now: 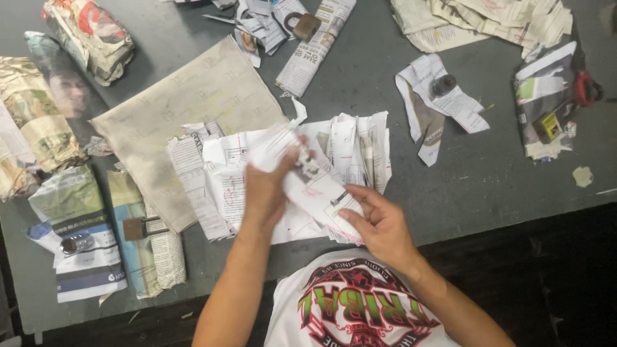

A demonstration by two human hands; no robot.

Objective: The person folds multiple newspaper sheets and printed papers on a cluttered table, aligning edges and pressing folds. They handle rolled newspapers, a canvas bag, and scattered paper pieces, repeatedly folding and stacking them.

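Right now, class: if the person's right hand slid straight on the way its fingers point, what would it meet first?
The right hand points up-left across the table. It already touches the white paper sheet it holds; going on, it would probably meet the left hand first, though depth is unclear.

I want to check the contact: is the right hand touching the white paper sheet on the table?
Touching. The head view shows the right hand with its fingertips pressed on the lower edge of the white paper sheet, with no gap visible.
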